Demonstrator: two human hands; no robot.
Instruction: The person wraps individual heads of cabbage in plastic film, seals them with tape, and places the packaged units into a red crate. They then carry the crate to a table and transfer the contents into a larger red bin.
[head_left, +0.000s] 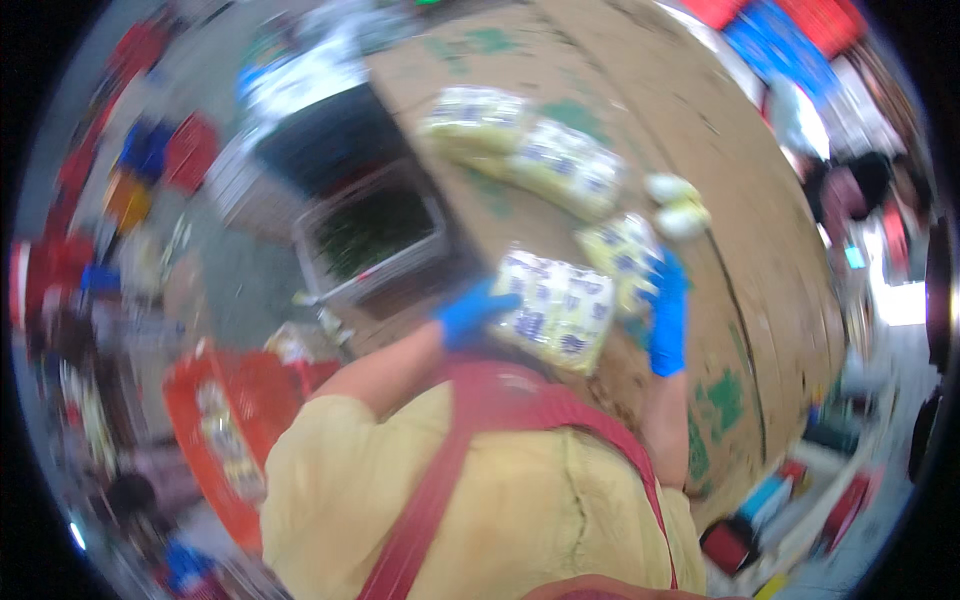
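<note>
My left hand (474, 311), in a blue glove, grips the left edge of a clear plastic packet (559, 307) with purple printing and pale yellow contents. My right hand (667, 315), gloved in blue too, lies against the right side of a second such packet (621, 259); blur hides whether its fingers close on it. Farther off, similar packets (570, 165) form a curved row on the cardboard-covered surface (720, 300). Two loose whitish-yellow, rounded pieces (679, 206) rest just beyond my right hand.
Left of the cardboard stands a clear-walled bin (300, 259) with dark green contents. An orange plastic crate (217, 442) holding packets is at my left side. White plastic wrapping (307, 82) lies at the far left. Another person (855, 187) is at the right, blurred.
</note>
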